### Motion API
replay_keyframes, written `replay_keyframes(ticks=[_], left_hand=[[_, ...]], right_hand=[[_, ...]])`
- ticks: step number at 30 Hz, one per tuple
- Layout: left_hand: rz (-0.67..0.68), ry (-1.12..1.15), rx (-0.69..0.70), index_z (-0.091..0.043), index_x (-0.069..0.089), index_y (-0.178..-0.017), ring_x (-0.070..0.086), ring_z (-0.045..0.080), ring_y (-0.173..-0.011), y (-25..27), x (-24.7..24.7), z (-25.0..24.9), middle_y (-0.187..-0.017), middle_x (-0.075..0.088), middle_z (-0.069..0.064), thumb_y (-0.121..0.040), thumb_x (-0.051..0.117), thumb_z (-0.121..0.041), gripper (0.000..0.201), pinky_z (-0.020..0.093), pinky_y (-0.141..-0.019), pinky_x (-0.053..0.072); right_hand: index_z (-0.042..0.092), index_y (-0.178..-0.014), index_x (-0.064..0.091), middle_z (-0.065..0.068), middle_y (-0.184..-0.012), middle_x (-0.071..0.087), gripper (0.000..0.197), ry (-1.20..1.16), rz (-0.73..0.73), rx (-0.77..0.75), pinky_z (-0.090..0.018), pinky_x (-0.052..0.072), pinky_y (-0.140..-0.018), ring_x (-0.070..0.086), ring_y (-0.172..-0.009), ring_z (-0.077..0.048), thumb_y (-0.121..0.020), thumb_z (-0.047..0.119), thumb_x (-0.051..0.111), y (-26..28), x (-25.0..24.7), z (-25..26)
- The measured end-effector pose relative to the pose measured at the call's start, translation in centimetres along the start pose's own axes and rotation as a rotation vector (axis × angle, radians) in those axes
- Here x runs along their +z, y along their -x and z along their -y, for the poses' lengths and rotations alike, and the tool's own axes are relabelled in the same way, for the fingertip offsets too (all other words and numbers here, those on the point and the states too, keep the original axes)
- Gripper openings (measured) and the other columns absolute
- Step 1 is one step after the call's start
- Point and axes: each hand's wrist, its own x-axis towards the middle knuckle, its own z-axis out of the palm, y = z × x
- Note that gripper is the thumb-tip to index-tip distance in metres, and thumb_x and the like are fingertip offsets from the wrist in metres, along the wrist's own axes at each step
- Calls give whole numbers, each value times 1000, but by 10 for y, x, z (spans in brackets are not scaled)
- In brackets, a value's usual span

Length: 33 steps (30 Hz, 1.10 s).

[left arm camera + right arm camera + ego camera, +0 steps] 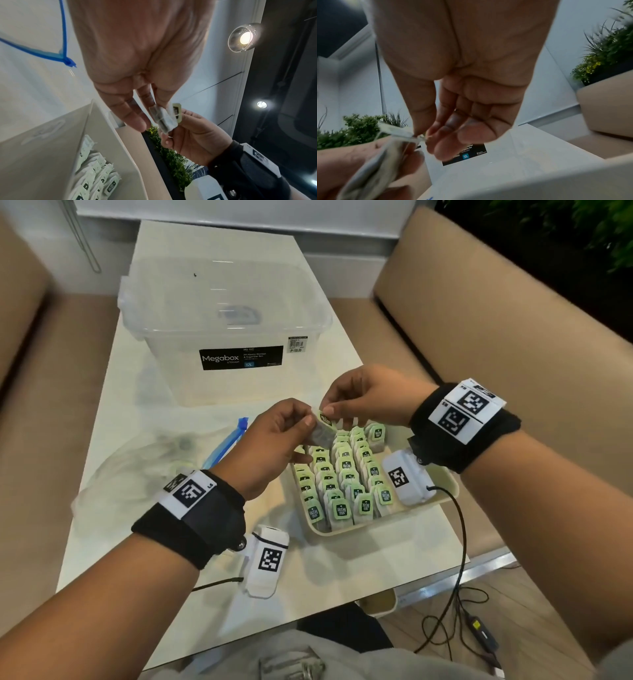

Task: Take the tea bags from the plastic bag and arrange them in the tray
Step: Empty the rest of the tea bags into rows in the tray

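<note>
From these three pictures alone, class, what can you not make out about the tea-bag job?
- Head view: whether the crumpled clear plastic bag still holds tea bags; its folds and the left hand hide this.
- Head view: the cream tray's right part, under the right wrist.
- Right wrist view: the held paper tea bag is blurred.

You are sitting in what looks like a café or lounge booth: tan upholstered bench seats (513,313) run along both sides of a narrow, glossy white table (342,570). A planter of green foliage (606,51) stands behind one seat back, and recessed round ceiling lights (244,37) shine against a dark ceiling beside pale panelled walls. On the table stands a clear storage box (222,337) that carries its shop label and price sticker.
</note>
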Motion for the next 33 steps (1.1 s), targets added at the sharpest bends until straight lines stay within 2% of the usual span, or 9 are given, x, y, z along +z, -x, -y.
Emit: replay_keyframes(ticks=[5,9,12,16,19,23,25,29,33], left_hand=[[-36,43,-9,-17,55,-92,69,12,-76,-2,1,4,-79,72,-1,-102,47,-16,13,25,-61,53],[-65,72,-27,-16,57,-106,69,18,-89,-3,-1,6,-95,72,6,-98,54,-22,10,30,-69,55],[-107,-7,-10,-15,55,-114,69,19,-90,-6,-3,10,-103,68,10,-90,67,-13,27,31,-73,55],[-164,-110,11,-18,58,-105,66,18,-85,-9,-3,15,-103,66,8,-86,69,-4,26,31,-72,54],[-251,-310,14,-18,58,-102,64,16,-77,-9,-6,21,-102,65,1,-84,71,-11,23,34,-70,54],[-302,-596,-29,-17,55,-106,58,15,-75,-5,-11,30,-95,57,-5,-86,69,-25,26,23,-59,43],[-276,-611,-96,-15,52,-109,59,17,-74,-4,-12,32,-94,58,-3,-86,68,-28,30,29,-61,47],[-229,-590,-163,-14,48,-114,67,22,-75,0,-10,32,-84,67,3,-84,70,-25,38,43,-73,57],[-220,-533,-195,-14,46,-115,70,25,-70,3,-9,30,-78,67,2,-86,68,-16,37,46,-70,59]], right_hand=[[12,-92,67,6,-70,68,8,-7,-4,-26,-16,50,-57,62,-60,-2,-88,18,67,3,-5,7],[12,-90,65,8,-67,66,5,144,-90,-45,-16,47,-56,62,-58,-5,-88,16,66,0,-10,10],[14,-90,66,13,-66,62,5,312,-125,-86,-18,45,-59,58,-58,-3,-87,18,66,1,-11,14],[18,-87,67,14,-66,57,3,426,-141,-92,-16,39,-56,51,-59,-1,-86,21,67,2,-14,16],[17,-87,69,9,-67,62,3,497,-139,-8,-26,48,-65,60,-63,-12,-85,17,67,1,-20,9],[17,-85,68,3,-79,66,11,833,-52,149,-27,48,-68,61,-72,-18,-86,12,59,-7,-29,-12],[16,-87,68,-1,-87,66,13,1015,48,242,-28,47,-67,63,-81,-23,-86,11,57,-16,-29,-32],[20,-68,60,11,-60,53,2,1178,177,455,-29,53,-59,55,-55,-18,-68,18,61,-44,-31,-97],[20,-49,48,9,-45,48,21,1188,258,495,-29,54,-50,49,-40,-15,-52,22,69,-69,-19,-141]])
